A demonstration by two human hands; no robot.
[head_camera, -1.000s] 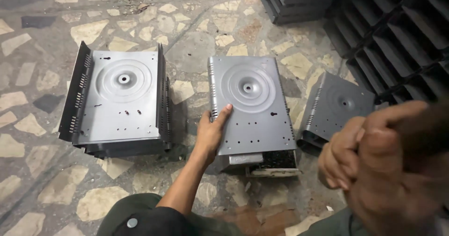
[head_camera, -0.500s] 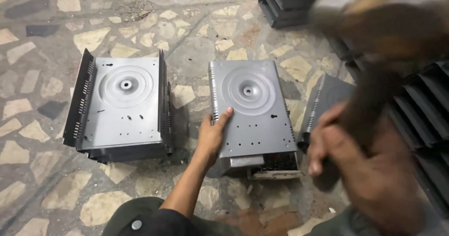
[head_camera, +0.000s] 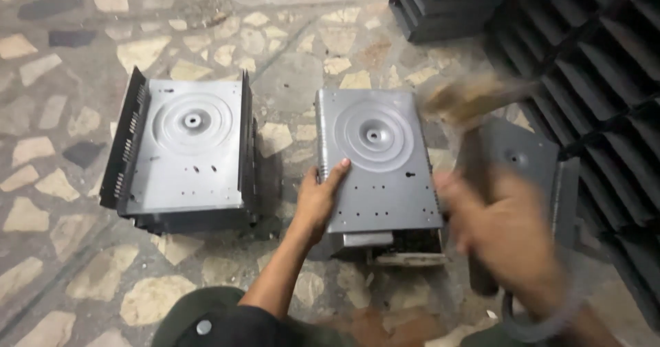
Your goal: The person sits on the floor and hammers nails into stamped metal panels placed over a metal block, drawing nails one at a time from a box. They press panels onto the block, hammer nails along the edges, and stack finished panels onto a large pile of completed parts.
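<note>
We see the left hand (head_camera: 322,201) lying flat, fingers spread and unclenched, on the left edge of the grey pressed-metal chassis with a round embossed centre (head_camera: 378,161), which sits on the stone-patchwork floor (head_camera: 62,58). The right hand (head_camera: 505,233) is heavily blurred by motion; it is clenched around the dark handle of a hammer (head_camera: 474,123), whose pale head smears just beside the chassis's upper right corner. We cannot tell whether the head touches the metal. A second grey metal chassis with black side walls (head_camera: 185,158) lies well apart to the left. A third dark grey panel (head_camera: 526,165) is partly hidden behind the right hand. Stacked black metal casings (head_camera: 591,51) are cut off at the right edge.
</note>
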